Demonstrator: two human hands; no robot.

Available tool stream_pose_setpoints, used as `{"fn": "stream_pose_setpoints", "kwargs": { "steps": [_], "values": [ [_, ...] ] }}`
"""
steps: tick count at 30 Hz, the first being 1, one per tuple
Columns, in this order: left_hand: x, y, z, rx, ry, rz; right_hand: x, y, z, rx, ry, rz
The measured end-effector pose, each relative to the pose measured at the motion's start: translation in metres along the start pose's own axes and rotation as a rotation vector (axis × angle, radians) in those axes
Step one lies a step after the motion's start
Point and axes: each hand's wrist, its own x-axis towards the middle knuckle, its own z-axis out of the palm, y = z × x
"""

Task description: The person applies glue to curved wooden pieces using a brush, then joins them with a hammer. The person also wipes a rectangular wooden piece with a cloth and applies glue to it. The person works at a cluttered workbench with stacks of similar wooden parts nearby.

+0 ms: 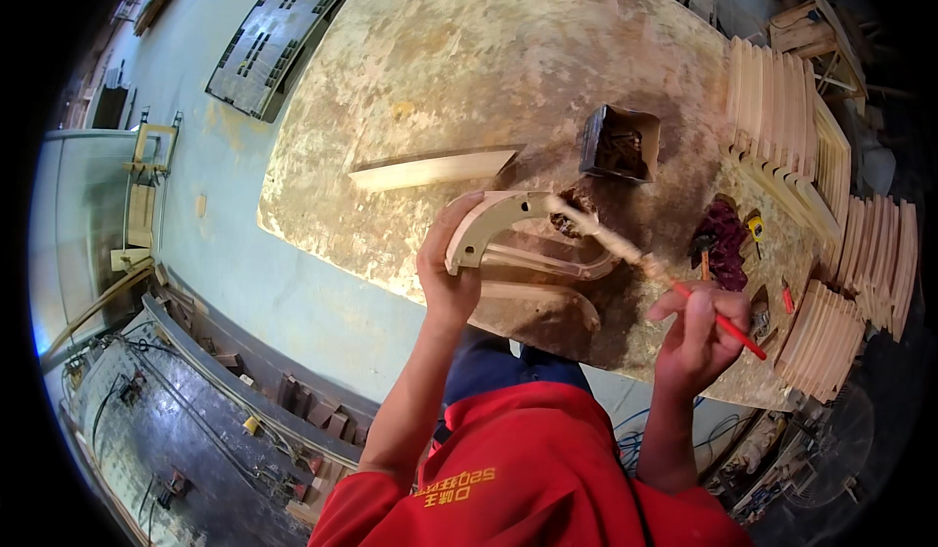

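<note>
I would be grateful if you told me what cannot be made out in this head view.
In the head view:
Left hand: some fingers are hidden behind the curved wooden piece.
Red-handled stick in the right hand: overlap hides whether its tip touches that piece.
Dark lumpy thing: partly covered by the stick, its kind unclear.
Box: its contents are too small and dark to identify.
Red shirt: cut off by the lower edge.

The left hand (449,259) grips a curved wooden piece (496,219) over the counter (420,68); the right hand (700,340) holds a red-handled stick (637,256), its tip at the piece's end, near an open box (591,143).
</note>
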Motion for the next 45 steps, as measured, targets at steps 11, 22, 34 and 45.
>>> {"fn": "stream_pose_setpoints", "kwargs": {
  "steps": [11,22,34,45],
  "values": [
    [0.0,0.006,-0.001,-0.048,-0.041,-0.063,-0.004,-0.007,0.004,-0.137,-0.23,-0.139],
    [0.002,0.006,-0.004,-0.016,-0.019,-0.045,-0.017,0.004,-0.023,-0.009,-0.022,-0.024],
    [0.003,0.005,0.003,-0.02,-0.005,-0.042,-0.021,-0.026,0.011,-0.049,-0.357,-0.163],
    [0.003,0.008,0.005,-0.006,-0.011,-0.012,-0.022,-0.042,0.024,-0.054,-0.656,-0.373]
  ]
}}
